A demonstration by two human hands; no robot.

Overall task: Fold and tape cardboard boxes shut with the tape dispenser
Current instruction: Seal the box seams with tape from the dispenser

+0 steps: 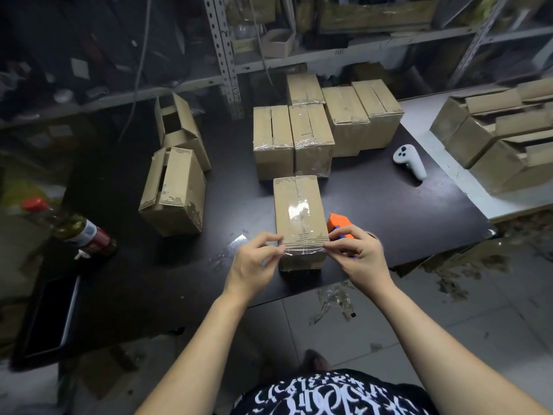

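The box [299,211] sat close to the 6 o'clock edge of the desk [374,211], with clear tape already over its top seam. A tape strip [302,251] ran across its near top edge. The left hand [254,262] pinched the strip's end at the box's 9 o'clock corner. The right hand [359,253], fingers curled round the orange tape dispenser [338,223], met the strip at the 3 o'clock corner.

Neither palm appeared to weigh the box down, so a hard pull toward 6 o'clock would likely have dragged it toward the desk's edge. An uneven pull between the hands could have laid the strip askew or creased it, leaving the flap edge poorly held. Tape clinging to the pinching fingers might have lifted the ends again on release. A ragged cut at the dispenser could have folded the tail onto itself.
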